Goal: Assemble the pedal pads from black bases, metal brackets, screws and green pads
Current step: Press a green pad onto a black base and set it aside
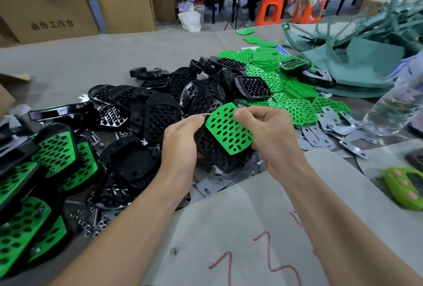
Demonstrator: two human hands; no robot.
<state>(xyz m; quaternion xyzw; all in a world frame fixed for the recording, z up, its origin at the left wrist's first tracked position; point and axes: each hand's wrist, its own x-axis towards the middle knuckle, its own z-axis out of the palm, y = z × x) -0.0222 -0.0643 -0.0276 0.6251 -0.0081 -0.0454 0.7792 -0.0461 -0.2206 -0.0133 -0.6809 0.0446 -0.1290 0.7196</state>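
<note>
Your left hand point(180, 146) curls around a black base point(214, 155) and holds it up just over the table point(114, 56). Your right hand point(270, 134) pinches a green pad point(226, 130) — the thumb sits on its top edge and the other fingers go under its right side. The green pad is tilted and lies on top of the black base, touching it, and it sticks out past the base at the top. I cannot tell if it is pushed in anywhere.

Behind your hands is a big pile of black bases point(160, 107). To the right of that is a heap of loose green pads point(286, 95). Shiny metal brackets point(332, 125) lie flat near your right hand, and more of them lie under your hands. On your left is a stack of finished pedal pads point(55, 155) — black with green on top. Small screws point(91, 224) are spread on the table just beside that stack.

A sheet of paper point(240, 228) with red marks lies under your arms. A clear water bottle point(393, 107) is at the right, and a small green gadget point(405, 185) lies near it. Brown boxes point(45, 10) and orange stools point(270, 10) are far at the back.
</note>
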